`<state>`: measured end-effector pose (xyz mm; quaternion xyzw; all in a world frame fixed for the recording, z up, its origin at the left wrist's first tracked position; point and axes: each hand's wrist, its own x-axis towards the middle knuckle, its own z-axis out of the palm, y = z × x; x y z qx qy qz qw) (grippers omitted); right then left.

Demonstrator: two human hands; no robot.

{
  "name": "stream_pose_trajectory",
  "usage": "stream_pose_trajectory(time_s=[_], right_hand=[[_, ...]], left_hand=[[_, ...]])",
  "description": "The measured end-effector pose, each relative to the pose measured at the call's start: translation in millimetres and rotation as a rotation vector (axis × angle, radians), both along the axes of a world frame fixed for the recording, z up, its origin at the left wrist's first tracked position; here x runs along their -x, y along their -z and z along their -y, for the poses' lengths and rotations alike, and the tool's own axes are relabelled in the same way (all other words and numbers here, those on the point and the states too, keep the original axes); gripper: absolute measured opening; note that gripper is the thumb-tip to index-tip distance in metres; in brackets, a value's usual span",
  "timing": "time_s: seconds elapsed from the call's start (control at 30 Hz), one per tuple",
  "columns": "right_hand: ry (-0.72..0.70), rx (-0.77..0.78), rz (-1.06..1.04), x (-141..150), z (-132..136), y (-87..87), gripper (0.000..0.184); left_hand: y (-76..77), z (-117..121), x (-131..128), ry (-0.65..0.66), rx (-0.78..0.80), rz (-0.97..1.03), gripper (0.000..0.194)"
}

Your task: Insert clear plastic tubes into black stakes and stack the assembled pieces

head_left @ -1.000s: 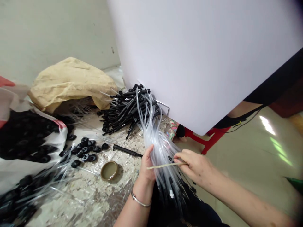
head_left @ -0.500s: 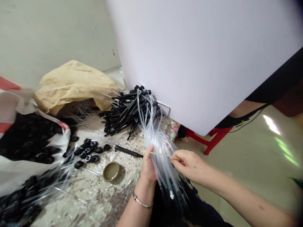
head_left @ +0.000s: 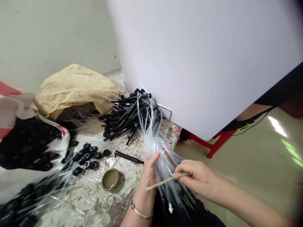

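A thick bundle of clear plastic tubes (head_left: 153,138) runs down toward my lap, with black parts on its ends. My left hand (head_left: 150,171) is wrapped around the bundle from the left, thumb on top. From the pinched fingers of my right hand (head_left: 195,178) a thin tan band (head_left: 162,183) points left, crossing in front of the tubes and of my left wrist area. At the far end of the bundle lies a heap of black tube fittings (head_left: 127,113). One small white tip (head_left: 170,208) shows among the lower tube ends.
A small round dish (head_left: 110,179) stands on the worn table (head_left: 94,205), near a black rod (head_left: 129,157) and loose black caps (head_left: 86,156). Left are a white sack (head_left: 63,148) of black parts and a tan cloth (head_left: 78,82). A big white panel (head_left: 201,63) rises ahead; a red stool (head_left: 208,145) stands beyond.
The tan band was stretched straight from my left thumb to my right hand; its left end is now free and lower. My right hand has moved slightly right and down.
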<state>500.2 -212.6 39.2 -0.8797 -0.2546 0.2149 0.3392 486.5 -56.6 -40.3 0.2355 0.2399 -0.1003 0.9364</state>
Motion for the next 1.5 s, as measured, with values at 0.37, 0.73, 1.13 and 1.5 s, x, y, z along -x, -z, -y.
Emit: stream_pose_trajectory(time_s=[0.37,0.73,1.13,1.5], right_hand=[[0.329,0.013,-0.065,-87.7,-27.1,50.3,0.028],[0.264,-0.113,-0.284,-92.8,-48.8,35.4,0.016],[0.245,-0.093,-0.287,-78.4,-65.2,6.9,0.017],[0.330,-0.167,-0.211,-90.6,-19.1,0.7,0.024]], left_hand=[[-9.9,-3.3,-2.2,-0.041,-0.042,-0.133,0.024],[-11.2,-8.2,-3.2,0.061,0.006,-0.135,0.012],[-6.7,-11.1,0.8,0.090,0.083,0.042,0.038],[-28.5,-24.9,2.9,0.046,0.036,0.073,0.028]])
